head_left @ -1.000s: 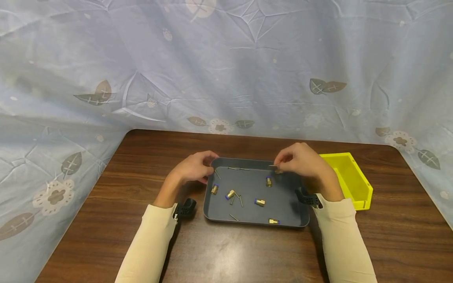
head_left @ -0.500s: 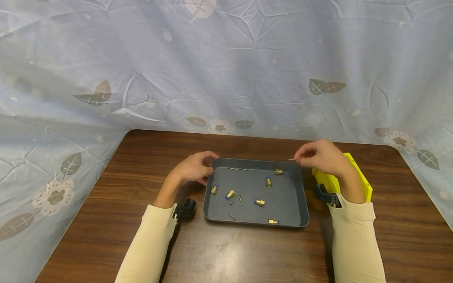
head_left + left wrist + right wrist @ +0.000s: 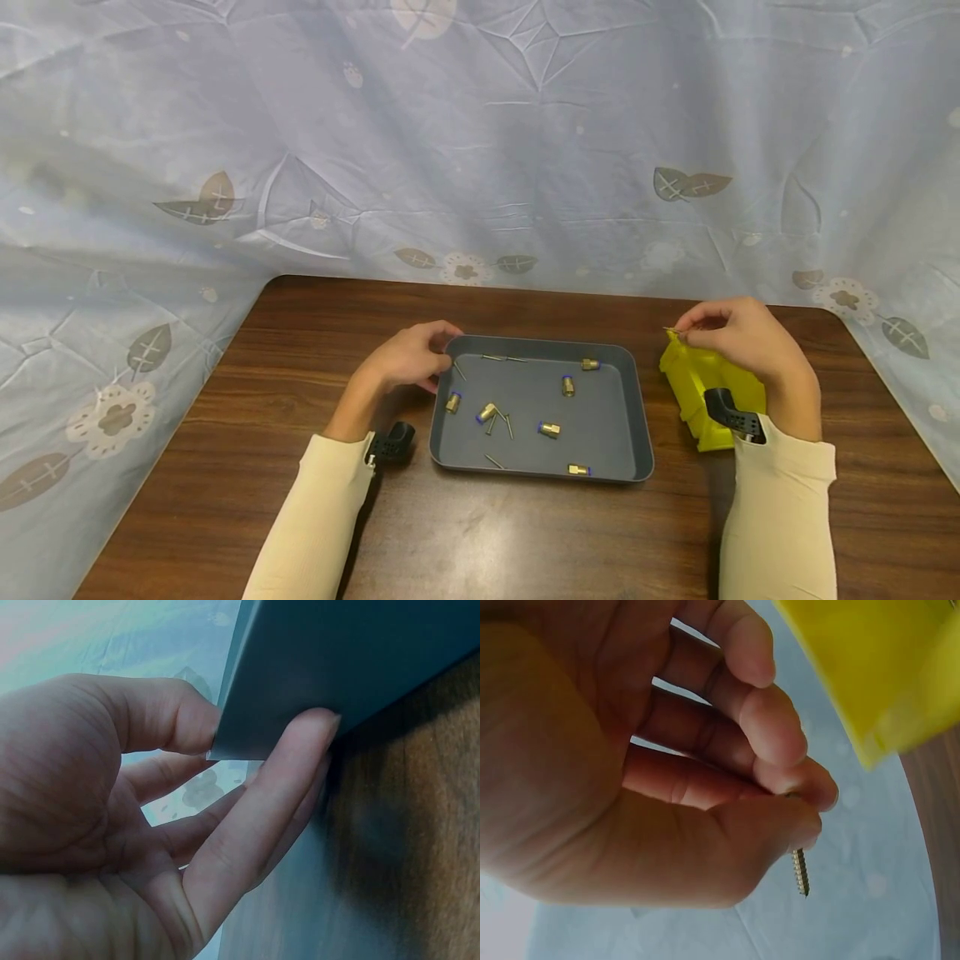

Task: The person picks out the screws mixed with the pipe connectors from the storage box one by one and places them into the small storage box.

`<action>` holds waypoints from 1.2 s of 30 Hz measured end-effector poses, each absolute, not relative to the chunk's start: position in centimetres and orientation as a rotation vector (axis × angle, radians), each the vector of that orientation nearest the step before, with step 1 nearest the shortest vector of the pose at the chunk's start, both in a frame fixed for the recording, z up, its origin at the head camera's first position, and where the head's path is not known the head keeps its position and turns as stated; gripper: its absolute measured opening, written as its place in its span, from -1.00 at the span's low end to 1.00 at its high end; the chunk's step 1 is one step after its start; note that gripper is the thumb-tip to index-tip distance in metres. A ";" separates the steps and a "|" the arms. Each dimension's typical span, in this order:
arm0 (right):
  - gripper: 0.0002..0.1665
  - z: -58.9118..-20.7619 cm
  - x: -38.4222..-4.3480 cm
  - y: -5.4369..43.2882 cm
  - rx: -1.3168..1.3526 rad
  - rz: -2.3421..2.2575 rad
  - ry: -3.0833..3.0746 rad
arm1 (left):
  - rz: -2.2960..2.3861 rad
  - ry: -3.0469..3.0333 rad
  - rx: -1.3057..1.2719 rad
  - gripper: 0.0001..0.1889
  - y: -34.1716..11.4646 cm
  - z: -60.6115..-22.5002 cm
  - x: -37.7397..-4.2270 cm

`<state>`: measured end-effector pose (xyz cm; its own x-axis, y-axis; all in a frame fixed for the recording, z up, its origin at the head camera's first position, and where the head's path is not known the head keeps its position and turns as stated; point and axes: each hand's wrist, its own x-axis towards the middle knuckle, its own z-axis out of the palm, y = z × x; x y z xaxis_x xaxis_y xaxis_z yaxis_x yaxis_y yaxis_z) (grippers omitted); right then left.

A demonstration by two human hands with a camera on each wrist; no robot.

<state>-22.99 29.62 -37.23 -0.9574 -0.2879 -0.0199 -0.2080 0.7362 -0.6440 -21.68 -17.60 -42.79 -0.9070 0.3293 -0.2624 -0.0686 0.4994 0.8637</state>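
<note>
My right hand (image 3: 753,337) pinches a small threaded screw (image 3: 801,874) between thumb and forefinger, its pointed end sticking out below the thumb. This hand is over the far side of a yellow plastic bin (image 3: 686,379), partly covering it in the head view. My left hand (image 3: 408,357) holds the far left corner of a dark grey tray (image 3: 603,421), thumb at the rim and fingers against the outer wall (image 3: 277,682). Several brass fittings with blue collars lie in the tray, one fitting (image 3: 550,429) near its middle. Several loose screws lie there too, including one (image 3: 496,461) near the front wall.
A dark wood table (image 3: 480,533) bears the tray, with the bin to its right. Behind the table hangs a pale blue patterned curtain (image 3: 480,167). A black wrist mount (image 3: 735,414) on the right arm overlaps the bin in the head view.
My right hand has moved right with the screw, from over the tray's far right part to over the yellow bin. My left hand has stayed at the tray's corner.
</note>
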 end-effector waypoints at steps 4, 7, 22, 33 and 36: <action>-0.74 -37.6 -22.8 31.3 -0.314 -0.957 2.856 | 1.373 2.361 0.219 -0.46 -17.6 -42.8 -21.6; -0.70 -38.0 -22.8 32.2 -0.265 -0.920 2.874 | 1.367 2.368 0.220 -0.46 -17.6 -42.7 -21.6; -0.67 -38.5 -22.7 33.6 -0.113 -0.850 2.873 | 1.360 2.373 0.223 -0.46 -17.6 -42.7 -21.6; -0.69 -38.7 -23.0 32.8 -0.159 -0.738 2.897 | 1.348 2.383 0.224 -0.45 -17.6 -42.8 -21.6; -0.70 -38.5 -23.0 32.2 -0.182 -0.744 2.893 | 1.347 2.382 0.224 -0.45 -17.6 -42.8 -21.6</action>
<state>-23.01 32.25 -38.45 -0.9815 -0.1540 -0.1134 -0.0803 0.8698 -0.4869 -21.63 -17.63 -42.79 -0.9098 0.3253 -0.2577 -0.0532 0.5243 0.8498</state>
